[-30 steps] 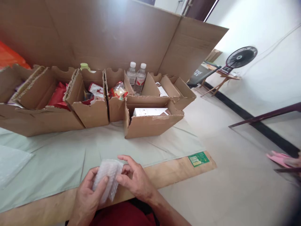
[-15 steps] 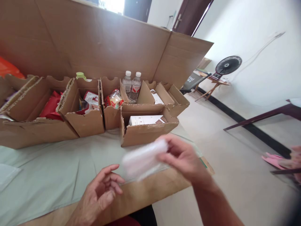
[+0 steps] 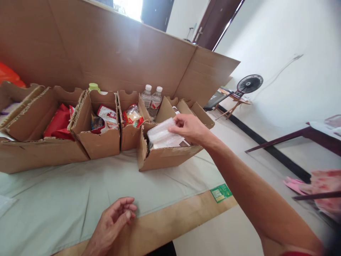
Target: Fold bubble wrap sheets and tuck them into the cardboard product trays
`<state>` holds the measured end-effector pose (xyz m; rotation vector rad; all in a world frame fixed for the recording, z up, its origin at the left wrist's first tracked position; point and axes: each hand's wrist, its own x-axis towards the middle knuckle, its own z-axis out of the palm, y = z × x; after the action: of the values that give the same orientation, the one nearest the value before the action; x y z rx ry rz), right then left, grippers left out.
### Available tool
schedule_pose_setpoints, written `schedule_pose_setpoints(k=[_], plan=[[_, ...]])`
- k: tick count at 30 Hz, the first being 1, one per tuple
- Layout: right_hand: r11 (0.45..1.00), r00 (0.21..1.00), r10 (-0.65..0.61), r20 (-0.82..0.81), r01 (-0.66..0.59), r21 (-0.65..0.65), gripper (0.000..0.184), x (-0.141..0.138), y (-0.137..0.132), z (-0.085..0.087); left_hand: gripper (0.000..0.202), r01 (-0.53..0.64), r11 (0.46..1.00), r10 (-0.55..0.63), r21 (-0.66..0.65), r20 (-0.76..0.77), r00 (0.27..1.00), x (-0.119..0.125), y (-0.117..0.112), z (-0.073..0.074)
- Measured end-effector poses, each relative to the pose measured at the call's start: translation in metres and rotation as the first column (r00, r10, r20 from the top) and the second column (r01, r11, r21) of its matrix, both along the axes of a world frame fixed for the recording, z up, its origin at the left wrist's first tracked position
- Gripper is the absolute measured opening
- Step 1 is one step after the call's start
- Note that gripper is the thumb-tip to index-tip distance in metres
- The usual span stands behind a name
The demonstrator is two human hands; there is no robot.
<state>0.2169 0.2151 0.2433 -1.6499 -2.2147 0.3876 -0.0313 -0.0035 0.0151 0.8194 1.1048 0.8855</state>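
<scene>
Mind that, pinched in your right hand [image 3: 186,128] by its right end, the bubble-wrapped packet [image 3: 161,132] could snag at the near box's [image 3: 163,159] ragged rim or slide off the white carton [image 3: 179,143] inside. Your left hand [image 3: 115,218], loosely curled, holds nothing. Two bottles [image 3: 155,103] stand just beyond, crowding the far side.

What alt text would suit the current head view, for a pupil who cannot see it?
The right hand holds a bubble-wrap packet at the open top of the front cardboard box, while the left hand, half curled, holds nothing. Other cardboard boxes stand behind, with colourful packets and two white-capped plastic bottles among them.
</scene>
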Motion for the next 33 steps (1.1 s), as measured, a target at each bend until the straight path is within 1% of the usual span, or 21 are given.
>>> schedule_pose_setpoints(k=[1,3,6,8,10,12,14,15,17,20,21,22,23,25,26,27,29,30,31,32,33], plan=[[0.999,0.998,0.003,0.07,-0.005,0.038,0.017,-0.008,-0.004,0.006,0.055,-0.007,1.0,0.007,0.002,0.005,1.0,0.0,0.0,-0.002],[0.997,0.986,0.03,0.167,-0.04,0.059,0.017,-0.026,-0.012,0.015,0.053,-0.018,1.0,0.018,0.004,0.014,1.0,0.002,-0.001,-0.008],[0.994,0.951,0.101,0.291,-0.106,0.001,0.037,-0.05,-0.014,0.02,0.053,-0.03,0.999,0.03,0.017,0.017,0.999,0.004,-0.003,-0.016],[0.992,0.934,0.125,0.336,-0.114,-0.05,0.044,-0.061,-0.01,0.019,0.054,-0.028,0.999,0.028,0.022,0.013,1.0,0.004,-0.004,-0.015],[0.979,0.955,0.147,0.259,-0.104,-0.174,0.037,-0.067,-0.006,0.018,0.056,-0.004,1.0,0.004,0.017,0.006,1.0,0.003,-0.004,-0.009],[0.931,0.984,0.155,0.088,-0.115,-0.347,0.025,-0.068,-0.004,0.019,0.056,0.031,0.999,-0.03,0.014,-0.005,1.0,0.003,-0.004,-0.002],[0.88,0.99,0.134,-0.054,-0.144,-0.453,0.019,-0.067,-0.004,0.022,0.054,0.039,0.999,-0.039,0.023,-0.014,0.999,0.003,-0.004,0.001],[0.874,0.988,0.126,-0.084,-0.151,-0.461,0.019,-0.065,-0.006,0.025,0.053,0.024,0.999,-0.023,0.032,-0.018,1.0,0.004,-0.005,0.0],[0.898,0.988,0.121,-0.09,-0.148,-0.415,0.025,-0.061,-0.01,0.03,0.052,-0.01,0.999,0.011,0.053,-0.027,1.0,0.006,-0.006,-0.007],[0.945,0.99,0.139,-0.003,-0.133,-0.3,0.031,-0.057,-0.019,0.035,0.052,-0.01,0.997,0.013,0.078,-0.045,0.999,0.008,-0.009,-0.019],[0.952,0.989,0.144,0.035,-0.128,-0.279,0.029,-0.057,-0.021,0.035,0.051,-0.003,0.996,0.008,0.089,-0.059,0.998,0.009,-0.01,-0.021],[0.949,0.986,0.153,0.062,-0.129,-0.288,0.026,-0.058,-0.022,0.034,0.049,-0.009,0.994,0.018,0.105,-0.086,0.996,0.009,-0.011,-0.02],[0.937,0.984,0.166,0.069,-0.135,-0.321,0.022,-0.059,-0.023,0.031,0.046,-0.025,0.991,0.042,0.134,-0.124,0.991,0.008,-0.011,-0.017],[0.894,0.981,0.191,0.032,-0.16,-0.419,0.012,-0.063,-0.022,0.024,0.042,-0.053,0.968,0.108,0.245,-0.216,0.97,0.009,-0.01,-0.003],[0.874,0.979,0.203,0.016,-0.174,-0.453,0.009,-0.066,-0.02,0.019,0.041,-0.067,0.945,0.157,0.32,-0.264,0.952,0.01,-0.007,0.006],[0.87,0.976,0.216,0.023,-0.182,-0.458,0.007,-0.069,-0.019,0.015,0.042,-0.073,0.912,0.209,0.404,-0.305,0.929,0.012,-0.004,0.016],[0.904,0.967,0.235,0.097,-0.181,-0.387,0.01,-0.074,-0.017,0.009,0.049,-0.056,0.823,0.303,0.565,-0.353,0.885,0.02,0.008,0.036],[0.917,0.963,0.239,0.127,-0.181,-0.354,0.012,-0.076,-0.017,0.007,0.054,-0.043,0.781,0.339,0.623,-0.367,0.866,0.024,0.015,0.044],[0.922,0.964,0.235,0.127,-0.179,-0.344,0.013,-0.078,-0.017,0.006,0.058,-0.025,0.752,0.36,0.659,-0.378,0.853,0.029,0.023,0.05],[0.916,0.971,0.22,0.095,-0.173,-0.361,0.011,-0.079,-0.016,0.005,0.063,-0.004,0.737,0.36,0.676,-0.388,0.848,0.035,0.031,0.054],[0.903,0.98,0.194,0.046,-0.16,-0.398,0.009,-0.079,-0.016,0.006,0.066,0.011,0.736,0.355,0.677,-0.399,0.846,0.04,0.038,0.056]])
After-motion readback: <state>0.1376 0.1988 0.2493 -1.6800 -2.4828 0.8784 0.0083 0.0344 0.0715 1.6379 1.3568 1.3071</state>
